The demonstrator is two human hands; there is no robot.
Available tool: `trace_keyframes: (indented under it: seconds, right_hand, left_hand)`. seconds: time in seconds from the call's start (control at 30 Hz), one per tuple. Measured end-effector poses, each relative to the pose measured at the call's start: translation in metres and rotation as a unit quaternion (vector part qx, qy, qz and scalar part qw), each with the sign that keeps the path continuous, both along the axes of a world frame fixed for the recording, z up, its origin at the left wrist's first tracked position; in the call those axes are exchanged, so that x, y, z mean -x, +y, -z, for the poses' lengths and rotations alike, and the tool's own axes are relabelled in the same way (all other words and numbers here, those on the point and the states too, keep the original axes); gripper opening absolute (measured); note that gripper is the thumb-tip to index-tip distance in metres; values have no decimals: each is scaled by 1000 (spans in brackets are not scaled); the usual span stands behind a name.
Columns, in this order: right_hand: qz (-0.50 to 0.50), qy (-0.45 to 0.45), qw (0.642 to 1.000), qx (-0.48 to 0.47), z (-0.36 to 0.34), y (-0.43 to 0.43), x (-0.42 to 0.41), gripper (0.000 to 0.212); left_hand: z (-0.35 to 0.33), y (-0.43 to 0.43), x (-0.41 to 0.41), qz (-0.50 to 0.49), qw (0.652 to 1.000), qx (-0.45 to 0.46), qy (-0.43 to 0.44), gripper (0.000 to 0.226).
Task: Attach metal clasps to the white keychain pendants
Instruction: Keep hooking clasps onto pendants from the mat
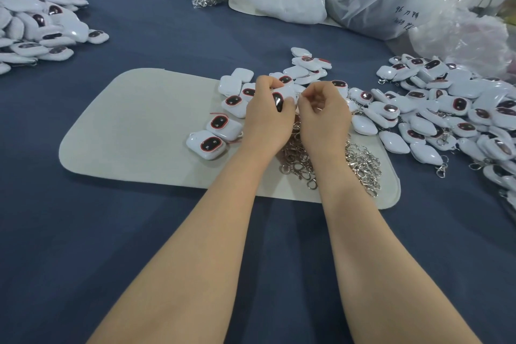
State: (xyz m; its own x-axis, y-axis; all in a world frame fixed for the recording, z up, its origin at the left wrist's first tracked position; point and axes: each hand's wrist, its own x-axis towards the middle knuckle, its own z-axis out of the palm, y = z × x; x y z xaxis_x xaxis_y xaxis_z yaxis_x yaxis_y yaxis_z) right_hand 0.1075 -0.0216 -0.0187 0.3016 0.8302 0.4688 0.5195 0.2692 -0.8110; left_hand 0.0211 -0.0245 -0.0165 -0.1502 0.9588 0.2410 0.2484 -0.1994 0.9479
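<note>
Left hand (268, 117) grips one white pendant (280, 99) over the mat's (134, 131) far edge. Right hand (324, 117), fingers curled, pinches that pendant's right corner. One clasp heap (361, 162) lies at the mat's near-right corner. Two pendant piles: the tabletop's left edge (36, 28) and right edge (458, 112).

clasp pile (360, 165) partly hidden; left pendant heap (33, 28) cut by edge.
</note>
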Motion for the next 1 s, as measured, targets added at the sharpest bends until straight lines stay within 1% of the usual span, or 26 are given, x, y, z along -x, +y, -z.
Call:
trace_keyframes:
  seconds: [0.2,0.37,0.47,0.53,0.6,0.7,0.77,0.83,0.9,1.0]
  right_hand:
    - [3,-42,999,1,1,0,1,15]
    - [7,-91,996,6,2,1,1,10]
    - [5,-91,996,1,2,-1,2,9]
    - [-1,-59,998,-8,1,-2,3,12]
    - [-21,-7,1000,-7,-1,-2,3,16]
    - [-60,38,997,26,-3,-1,3,18]
    - [-72,50,996,34,-3,-1,4,17]
    - [-65,62,996,22,-3,-2,4,15]
    - [-51,66,996,6,-3,-3,5,14]
    - [-30,35,999,-19,-3,-5,6,15]
  left_hand:
    - [-2,-2,-1,2,1000,2,3,22]
    - [-2,-2,0,1,1000,4,-4,21]
    - [-3,-2,0,2,1000,12,-11,19]
    - [-5,-2,1,-2,998,23,-52,17]
    - [-7,-1,3,-1,989,53,-136,16]
    - [-9,-1,6,30,948,112,-296,14]
    - [-10,1,7,44,924,136,-354,11]
    - [-11,2,8,57,904,149,-396,8]
    - [-12,2,8,56,895,158,-414,6]
    - [-13,2,8,51,885,167,-432,2]
